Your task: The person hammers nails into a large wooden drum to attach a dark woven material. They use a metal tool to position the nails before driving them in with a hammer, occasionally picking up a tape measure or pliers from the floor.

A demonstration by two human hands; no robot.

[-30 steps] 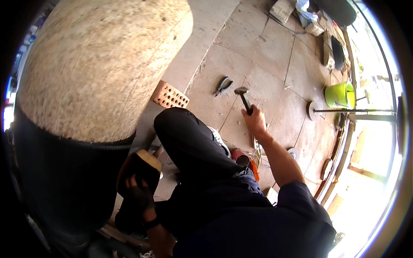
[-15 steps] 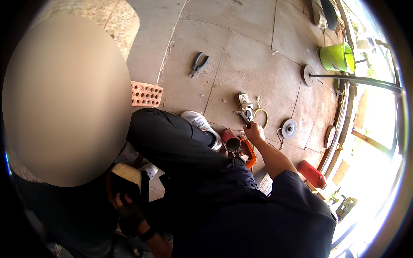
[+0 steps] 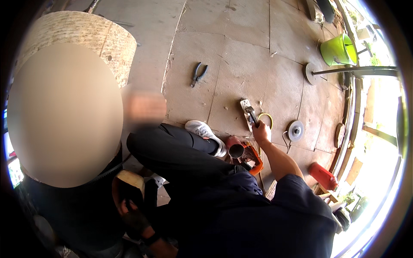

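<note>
- The right hand [image 3: 261, 132] is stretched out low over the tiled floor [image 3: 241, 56], fingers clamped round the dark handle of a hammer [image 3: 251, 114] whose head rests on or just above a small pale piece lying on a tile
- The left hand [image 3: 131, 213], in a dark glove, is closed on a wooden block [image 3: 128, 182] held down beside the person's bent leg, well apart from the hammer
- Just beside the right wrist lie a red metal cup [image 3: 234, 147] and an orange-bodied tool [image 3: 254, 160]; a yellow cable loop [image 3: 267, 118] curls next to the hammer, and a round grinding disc [image 3: 296, 130] sits a little further right
- Pliers [image 3: 198, 73] lie alone further out on the tiles; a green bucket [image 3: 340, 48] stands far right near a metal stand, and a red bottle [image 3: 323, 175] lies by the window edge
- Risk, as I judge it: the arm is at full reach from a crouch, so a blow could land off-centre, glancing into the cable or the tile joint
- The cup and orange tool crowd the wrist; pulling back could knock them over
- A white shoe [image 3: 205, 131] sits near the striking spot, so flying chips could reach it
</note>
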